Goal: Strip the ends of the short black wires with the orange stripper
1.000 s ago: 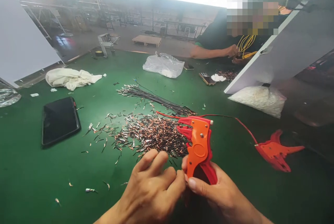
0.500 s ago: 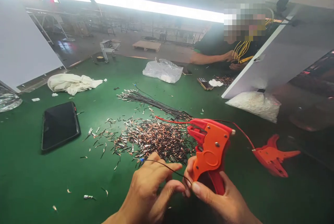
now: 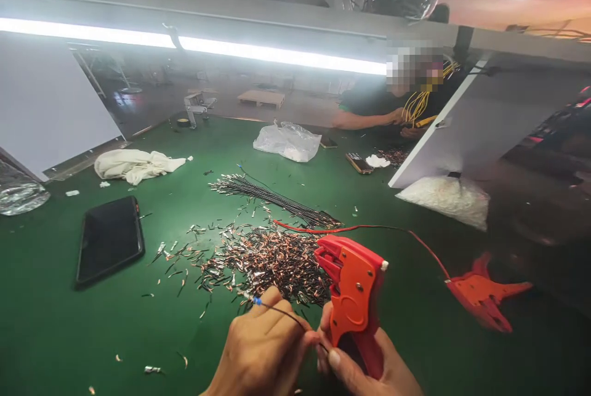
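My right hand [image 3: 364, 365] is wrapped round the handles of an orange-and-red wire stripper [image 3: 353, 294], its jaws pointing left. The thumb and a fingertip of that hand also pinch a thin black wire [image 3: 286, 315]. My left hand [image 3: 263, 347] is closed, with thumb and forefinger pinching the same wire just left of the right thumb. The wire runs back over the left knuckles to a blue piece [image 3: 257, 301] near its far end. Just beyond my hands lies a heap of short black wire scraps with copper ends [image 3: 277, 260].
Behind the heap lies a bundle of black wires [image 3: 277, 199]. A second wire stripper [image 3: 484, 291], with a red wire [image 3: 369, 227], lies at right. A phone [image 3: 111, 239], a cloth [image 3: 136, 165] and plastic bags [image 3: 289, 140] lie about. A person [image 3: 369, 119] holding yellow wires sits opposite.
My left thumb and forefinger have closed on the black wire beside the right thumb. The wire stripper has shifted left and down in view, while the whole view has tilted upward.
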The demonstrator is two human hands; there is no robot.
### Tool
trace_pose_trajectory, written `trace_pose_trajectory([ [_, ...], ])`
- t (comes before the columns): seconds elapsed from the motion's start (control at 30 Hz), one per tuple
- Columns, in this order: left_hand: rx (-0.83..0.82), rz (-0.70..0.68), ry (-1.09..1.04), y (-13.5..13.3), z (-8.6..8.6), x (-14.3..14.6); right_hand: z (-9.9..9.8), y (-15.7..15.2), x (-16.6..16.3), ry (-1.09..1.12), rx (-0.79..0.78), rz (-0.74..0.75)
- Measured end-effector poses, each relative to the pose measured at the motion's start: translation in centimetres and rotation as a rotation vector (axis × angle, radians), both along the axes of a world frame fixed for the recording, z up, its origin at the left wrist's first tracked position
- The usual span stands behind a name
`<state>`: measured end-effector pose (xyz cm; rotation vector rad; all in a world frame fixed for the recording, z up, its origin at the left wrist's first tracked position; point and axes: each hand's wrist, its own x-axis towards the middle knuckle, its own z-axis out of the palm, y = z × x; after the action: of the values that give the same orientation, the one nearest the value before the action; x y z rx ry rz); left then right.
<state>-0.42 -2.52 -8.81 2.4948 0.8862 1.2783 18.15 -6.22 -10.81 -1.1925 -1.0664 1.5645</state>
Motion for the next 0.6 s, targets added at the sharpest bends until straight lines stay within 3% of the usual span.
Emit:
trace_pose_trajectory([
  [0.17, 0.014, -0.013, 0.049, -0.5, -0.7, 0.4, 0.0, 0.1, -0.2, -0.058, 0.161, 0.012],
  [0.27, -0.308, -0.031, -0.044, -0.7, -0.5, 0.8, 0.2, 0.2, 0.1, -0.015, 0.151, 0.039],
  [0.37, -0.794, 0.014, -0.282, -0.3, 1.5, 1.0, 0.9, 0.2, 0.4, 0.157, 0.026, 0.068],
  [0.43, -0.99, 0.035, -0.449, 0.3, 3.5, 1.2, 1.7, 0.4, 0.4, 0.346, 0.008, 0.13],
  [0.5, -1.081, 0.083, -0.586, 1.0, 5.4, 1.4, 2.5, 0.5, 0.4, 0.499, 0.05, 0.222],
  [0.6, -1.0, 0.168, -0.82, 1.9, 7.4, 1.9, 3.4, 0.5, 0.4, 0.568, 0.032, 0.308],
])
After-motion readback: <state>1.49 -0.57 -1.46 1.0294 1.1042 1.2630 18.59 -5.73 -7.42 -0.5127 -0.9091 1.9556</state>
